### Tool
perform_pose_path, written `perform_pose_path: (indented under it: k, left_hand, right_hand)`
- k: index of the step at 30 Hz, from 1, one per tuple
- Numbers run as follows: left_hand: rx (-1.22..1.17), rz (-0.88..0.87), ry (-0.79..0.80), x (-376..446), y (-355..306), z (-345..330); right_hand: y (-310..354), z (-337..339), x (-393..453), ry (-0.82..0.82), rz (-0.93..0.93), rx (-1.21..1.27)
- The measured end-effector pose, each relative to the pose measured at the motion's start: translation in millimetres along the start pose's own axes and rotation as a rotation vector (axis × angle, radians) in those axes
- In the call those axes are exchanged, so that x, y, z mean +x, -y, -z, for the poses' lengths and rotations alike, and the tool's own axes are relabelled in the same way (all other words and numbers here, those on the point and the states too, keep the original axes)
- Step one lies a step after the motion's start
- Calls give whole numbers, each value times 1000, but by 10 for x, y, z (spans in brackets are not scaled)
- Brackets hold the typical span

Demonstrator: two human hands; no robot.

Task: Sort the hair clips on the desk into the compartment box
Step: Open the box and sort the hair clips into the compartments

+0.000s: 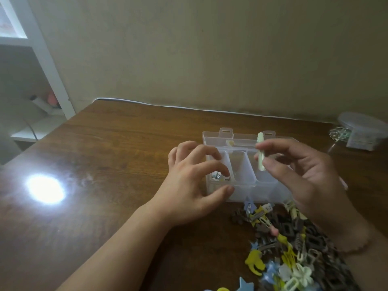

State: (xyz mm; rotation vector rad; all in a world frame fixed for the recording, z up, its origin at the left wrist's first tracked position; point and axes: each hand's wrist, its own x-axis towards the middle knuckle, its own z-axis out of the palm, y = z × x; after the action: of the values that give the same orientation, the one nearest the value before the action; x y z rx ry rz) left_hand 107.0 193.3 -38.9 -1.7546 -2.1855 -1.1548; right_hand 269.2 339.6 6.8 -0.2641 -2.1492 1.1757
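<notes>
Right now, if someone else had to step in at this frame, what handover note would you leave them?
Left hand: fingers curled over the clear compartment box, thumb near its front wall, holding nothing.
Right hand: pinches a pale green hair clip upright above the box's right side.
Box: open on the wooden desk; the left compartment holds a few small clips, and the middle one looks empty.
Left to do: drop the green clip in, then sort the large pile of mixed hair clips lying in front of the box.
</notes>
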Motion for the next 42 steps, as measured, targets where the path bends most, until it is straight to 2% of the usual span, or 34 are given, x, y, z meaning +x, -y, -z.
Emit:
perform_pose_path:
  k: [3,7,14,16,20,23,26,31,35,38,40,42]
  left_hand:
    - [-61,-28,14,8,-1,10]
    - [-151,-79,40,-1,-9,28]
    - [8,-43,-8,-4,48,-2]
    - [80,4,-30,-1,62,-24]
    - [136,129,23,-1,59,-41]
    - [48,173,86,6,62,-38]
    - [-188,259,133,12,80,-58]
    - [-339,281,138,4,138,-87]
    - [-342,323,133,16,132,-69]
    - [-344,368,153,24,124,-56]
    - [-344,391,168,37,123,-56]
    - [-345,407,179,48,113,-61]
  right_hand:
    - [-27,-26,-5,25,2,-99]
    - [-64,-32,6,12,-8,-110]
    - [-97,-49,4,33,-1,-144]
    - [-99,-50,0,42,4,-163]
    - [-110,-54,-7,70,17,-215]
    - [-118,-54,-17,91,40,-260]
    - [-103,-91,-7,166,77,-343]
    - [-122,-173,31,398,176,-734]
    - [-110,-165,8,347,178,-674]
    - [19,-110,-24,317,283,-574]
    - [196,-59,-51,519,310,-504]
    - [349,-78,-101,837,292,-489]
